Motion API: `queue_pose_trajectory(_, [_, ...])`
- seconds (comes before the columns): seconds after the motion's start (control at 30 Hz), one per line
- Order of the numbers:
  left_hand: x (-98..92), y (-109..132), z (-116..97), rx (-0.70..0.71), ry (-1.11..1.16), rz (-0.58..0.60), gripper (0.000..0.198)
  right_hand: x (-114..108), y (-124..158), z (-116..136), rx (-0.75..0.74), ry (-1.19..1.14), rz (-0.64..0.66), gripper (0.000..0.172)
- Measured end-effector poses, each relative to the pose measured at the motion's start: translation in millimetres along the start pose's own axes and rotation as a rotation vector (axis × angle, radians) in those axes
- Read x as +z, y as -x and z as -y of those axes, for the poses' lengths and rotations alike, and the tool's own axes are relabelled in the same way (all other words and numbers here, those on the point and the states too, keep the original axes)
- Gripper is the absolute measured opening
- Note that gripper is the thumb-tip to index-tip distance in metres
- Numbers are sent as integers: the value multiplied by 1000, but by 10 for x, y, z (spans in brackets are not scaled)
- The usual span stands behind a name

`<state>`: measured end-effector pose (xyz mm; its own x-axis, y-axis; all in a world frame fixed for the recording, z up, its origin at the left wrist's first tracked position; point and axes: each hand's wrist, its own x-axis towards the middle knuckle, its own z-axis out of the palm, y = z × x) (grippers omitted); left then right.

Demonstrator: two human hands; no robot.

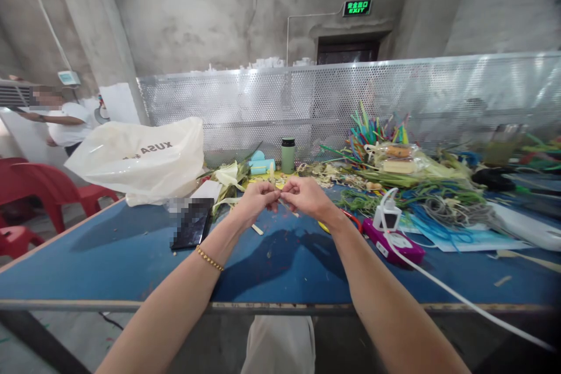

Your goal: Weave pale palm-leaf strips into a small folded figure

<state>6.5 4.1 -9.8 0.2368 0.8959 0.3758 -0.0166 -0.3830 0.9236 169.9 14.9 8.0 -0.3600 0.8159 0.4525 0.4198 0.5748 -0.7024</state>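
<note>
My left hand (pixel 256 197) and my right hand (pixel 307 196) meet above the blue table (pixel 131 257), fingers pinched together. Between them runs a thin pale strip (pixel 280 203), like a piece of leaf or straw; both hands grip it. A gold bead bracelet (pixel 209 258) sits on my left wrist. A short pale strip piece (pixel 257 229) lies on the table just under my left hand.
A black phone (pixel 193 225) lies left of my hands, a white plastic bag (pixel 140 158) behind it. A green flask (pixel 288 155), pale leaves (pixel 230 178), coloured strips (pixel 377 128), a purple device with white cable (pixel 394 239). Red chairs (pixel 44 187) and a person (pixel 61 120) at left.
</note>
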Motion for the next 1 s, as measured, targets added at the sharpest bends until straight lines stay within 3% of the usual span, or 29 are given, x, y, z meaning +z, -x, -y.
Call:
queue_pose_trajectory(0.2, [6, 4, -26, -13, 0, -22, 16, -44, -3, 11, -203, 135, -24, 7])
queue_pose_trajectory(0.57, [-6, 16, -73, -36, 215, -14, 20, -57, -3, 53, -274, 187, -42, 11])
queue_pose_trajectory(0.77, [-126, 4, -102, -113, 286, 153, 32, -59, -51, -71, -153, 9, -47, 12])
queue_pose_trajectory(0.87, [-140, 28, -149, -115, 302, 166, 24, -64, -62, -103, -118, -81, -55, 13])
queue_pose_trajectory(1.0, [-109, 36, -144, -88, 129, 152, 26, -56, -36, -62, -135, -52, -73, 13])
